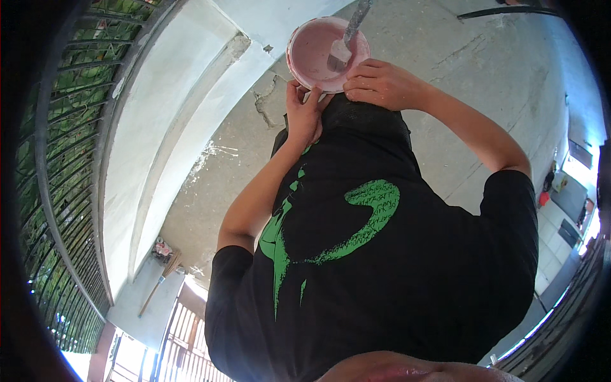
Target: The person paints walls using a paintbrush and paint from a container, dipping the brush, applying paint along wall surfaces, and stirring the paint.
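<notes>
A round pink bowl (310, 48) with a whitish, smeared rim is in front of my body at the top of the view. A flat-headed tool (342, 51) leans in it, its speckled grey handle sticking up past the rim; whether it is a brush or a scraper I cannot tell. My left hand (305, 114) is closed on the near left edge of the bowl, thumb up by the rim. On the near right edge, the bent fingers of my right hand (385, 86) grip the rim. The fingertips under the bowl are hidden.
Grey cracked concrete floor (471, 95) with white splashes spreads around me. To the left runs a low white wall (153, 121) topped by a metal railing (63, 184) with greenery behind. A broom (162, 280) leans behind on the left; a dark hose-like strip (509, 11) lies far right.
</notes>
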`<action>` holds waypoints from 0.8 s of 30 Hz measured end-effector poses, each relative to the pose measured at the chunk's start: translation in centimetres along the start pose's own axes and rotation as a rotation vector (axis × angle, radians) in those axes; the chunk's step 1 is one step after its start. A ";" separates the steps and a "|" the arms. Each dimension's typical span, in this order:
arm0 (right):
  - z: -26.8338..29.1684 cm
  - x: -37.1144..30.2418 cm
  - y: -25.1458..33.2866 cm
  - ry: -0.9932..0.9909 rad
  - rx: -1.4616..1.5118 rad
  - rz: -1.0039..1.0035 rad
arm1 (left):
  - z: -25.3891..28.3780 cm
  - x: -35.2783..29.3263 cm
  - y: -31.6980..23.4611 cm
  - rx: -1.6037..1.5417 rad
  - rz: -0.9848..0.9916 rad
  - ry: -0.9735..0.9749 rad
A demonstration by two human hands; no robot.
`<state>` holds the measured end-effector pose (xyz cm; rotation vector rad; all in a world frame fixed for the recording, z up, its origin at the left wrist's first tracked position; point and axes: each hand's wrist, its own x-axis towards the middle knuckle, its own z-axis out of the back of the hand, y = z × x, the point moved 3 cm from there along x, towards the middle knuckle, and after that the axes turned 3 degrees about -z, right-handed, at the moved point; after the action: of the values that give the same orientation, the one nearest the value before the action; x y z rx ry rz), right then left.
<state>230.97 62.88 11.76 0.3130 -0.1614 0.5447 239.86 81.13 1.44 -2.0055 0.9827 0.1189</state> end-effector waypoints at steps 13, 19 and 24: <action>0.9 -2.8 0.7 -0.022 -0.098 -0.138 | 0.2 0.4 -0.4 0.047 0.024 0.022; 0.8 -3.2 1.2 -0.099 -0.089 -0.172 | 0.1 0.2 -0.3 0.105 0.010 0.021; 0.4 -4.0 1.3 -0.091 -0.027 -0.254 | 0.1 0.1 -0.2 0.065 0.022 0.028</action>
<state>226.85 61.90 11.54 0.3271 -0.2135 0.2773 240.12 81.22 1.47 -1.9425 1.0142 0.0699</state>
